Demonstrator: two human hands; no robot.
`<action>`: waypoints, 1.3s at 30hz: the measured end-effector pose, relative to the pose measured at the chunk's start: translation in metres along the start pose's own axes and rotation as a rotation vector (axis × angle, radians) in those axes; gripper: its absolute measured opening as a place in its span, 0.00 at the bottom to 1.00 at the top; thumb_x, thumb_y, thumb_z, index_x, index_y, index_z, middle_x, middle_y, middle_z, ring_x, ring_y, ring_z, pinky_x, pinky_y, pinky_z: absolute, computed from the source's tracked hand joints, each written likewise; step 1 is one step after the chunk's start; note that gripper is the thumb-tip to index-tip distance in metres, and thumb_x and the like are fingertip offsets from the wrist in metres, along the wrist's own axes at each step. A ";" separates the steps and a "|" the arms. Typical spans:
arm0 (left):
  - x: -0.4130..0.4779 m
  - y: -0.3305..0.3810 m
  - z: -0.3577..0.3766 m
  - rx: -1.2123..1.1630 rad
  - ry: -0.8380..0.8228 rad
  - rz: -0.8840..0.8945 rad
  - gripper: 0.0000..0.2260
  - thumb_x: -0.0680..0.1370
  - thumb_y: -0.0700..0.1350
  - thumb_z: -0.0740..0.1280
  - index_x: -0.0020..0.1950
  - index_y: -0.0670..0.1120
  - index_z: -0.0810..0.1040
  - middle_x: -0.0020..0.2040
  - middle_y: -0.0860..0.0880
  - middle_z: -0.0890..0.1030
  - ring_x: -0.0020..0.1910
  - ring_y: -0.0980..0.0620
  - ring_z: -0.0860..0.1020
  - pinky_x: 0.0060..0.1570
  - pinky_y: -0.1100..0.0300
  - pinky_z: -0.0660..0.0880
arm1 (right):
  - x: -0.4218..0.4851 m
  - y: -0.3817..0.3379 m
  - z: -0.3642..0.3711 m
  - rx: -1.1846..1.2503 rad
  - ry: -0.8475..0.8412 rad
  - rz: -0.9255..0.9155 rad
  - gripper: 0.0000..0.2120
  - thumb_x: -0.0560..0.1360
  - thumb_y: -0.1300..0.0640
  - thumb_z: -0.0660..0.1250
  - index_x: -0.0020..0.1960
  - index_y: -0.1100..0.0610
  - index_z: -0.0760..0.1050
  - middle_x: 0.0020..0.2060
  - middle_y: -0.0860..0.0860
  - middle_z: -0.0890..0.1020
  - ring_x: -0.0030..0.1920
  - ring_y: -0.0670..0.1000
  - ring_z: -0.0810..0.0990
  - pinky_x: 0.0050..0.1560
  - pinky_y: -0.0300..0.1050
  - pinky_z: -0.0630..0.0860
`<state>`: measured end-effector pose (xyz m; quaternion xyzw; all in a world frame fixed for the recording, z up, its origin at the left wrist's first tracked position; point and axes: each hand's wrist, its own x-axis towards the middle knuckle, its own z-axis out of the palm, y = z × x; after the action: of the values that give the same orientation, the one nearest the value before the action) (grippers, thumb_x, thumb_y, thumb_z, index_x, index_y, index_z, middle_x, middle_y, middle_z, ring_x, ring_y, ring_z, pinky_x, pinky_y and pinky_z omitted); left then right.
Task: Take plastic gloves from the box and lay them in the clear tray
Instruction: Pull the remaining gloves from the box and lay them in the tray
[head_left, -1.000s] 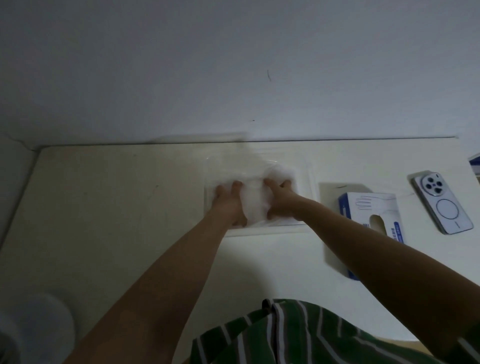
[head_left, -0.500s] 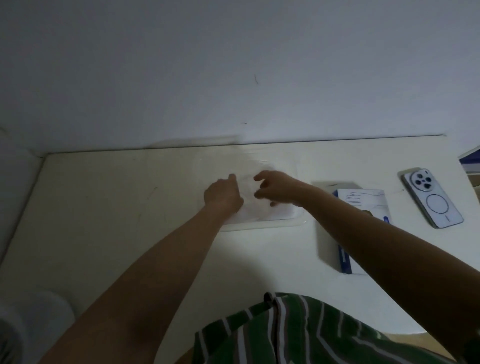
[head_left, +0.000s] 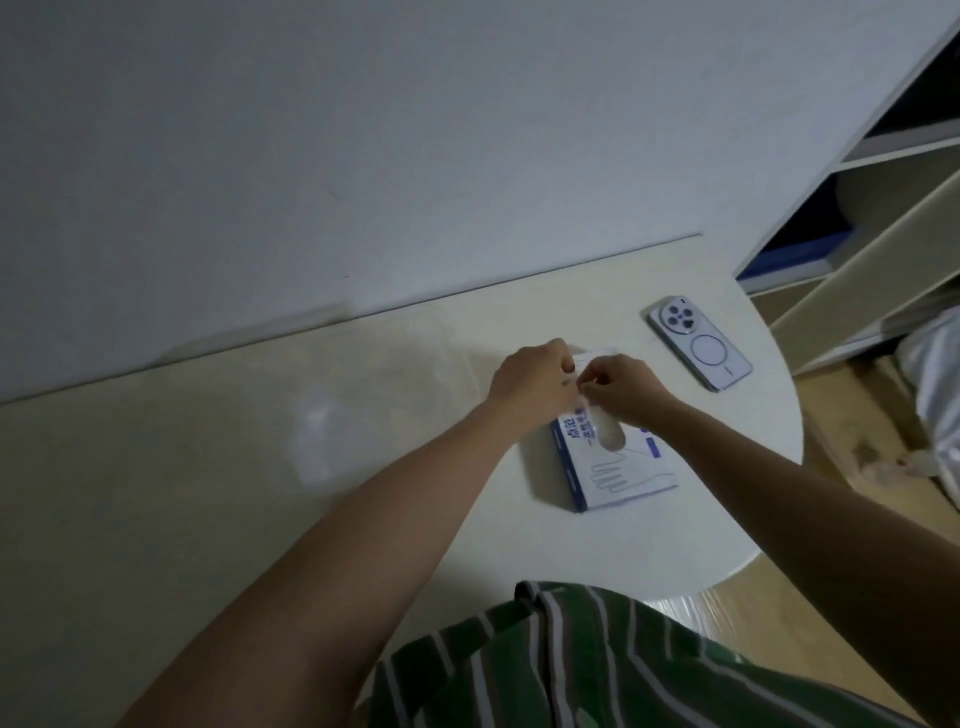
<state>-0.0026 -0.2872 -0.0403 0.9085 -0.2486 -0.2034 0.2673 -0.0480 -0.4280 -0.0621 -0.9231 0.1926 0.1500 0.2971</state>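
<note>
**Pulling a glove at the box slot**

Striped shirt (head_left: 571, 660) is showing nearest. The box (head_left: 618, 478) is lying flat on the table (head_left: 208, 493), slot facing up. Over its far end, left hand (head_left: 535, 382) and right hand (head_left: 618, 387) are both curling tight, seemingly pinching one filmy plastic glove (head_left: 581, 401) between them. Clear tray (head_left: 467, 364) is sitting just left, blurred, contents unreadable. Phone (head_left: 698, 343) is lying beyond. Risk: film clinging, dragging extra gloves out or lifting the light box.

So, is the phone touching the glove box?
Apart. The head view shows a strip of bare table between the phone and the glove box, which lies nearer the person.
</note>
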 end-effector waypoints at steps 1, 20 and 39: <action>0.003 0.002 0.009 0.017 -0.058 -0.009 0.13 0.76 0.45 0.67 0.60 0.47 0.74 0.52 0.46 0.81 0.51 0.45 0.78 0.50 0.55 0.74 | -0.004 0.008 0.004 -0.047 -0.037 0.011 0.08 0.77 0.59 0.63 0.50 0.56 0.81 0.43 0.51 0.81 0.45 0.51 0.79 0.47 0.44 0.75; 0.030 -0.001 0.065 0.245 -0.275 -0.119 0.25 0.75 0.44 0.69 0.67 0.42 0.62 0.59 0.42 0.77 0.56 0.41 0.77 0.51 0.50 0.73 | 0.001 0.048 0.008 0.313 0.125 -0.042 0.05 0.76 0.59 0.64 0.44 0.58 0.77 0.39 0.52 0.76 0.41 0.51 0.76 0.42 0.44 0.73; 0.013 -0.017 -0.027 -1.032 -0.069 -0.217 0.20 0.68 0.61 0.65 0.50 0.47 0.78 0.43 0.49 0.77 0.42 0.51 0.75 0.45 0.57 0.72 | -0.005 -0.023 -0.035 1.195 -0.115 -0.092 0.14 0.79 0.65 0.53 0.38 0.58 0.71 0.28 0.50 0.80 0.34 0.50 0.78 0.36 0.41 0.73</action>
<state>0.0269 -0.2712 -0.0326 0.6719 -0.0294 -0.3556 0.6490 -0.0367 -0.4302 -0.0219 -0.5941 0.1871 0.0527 0.7805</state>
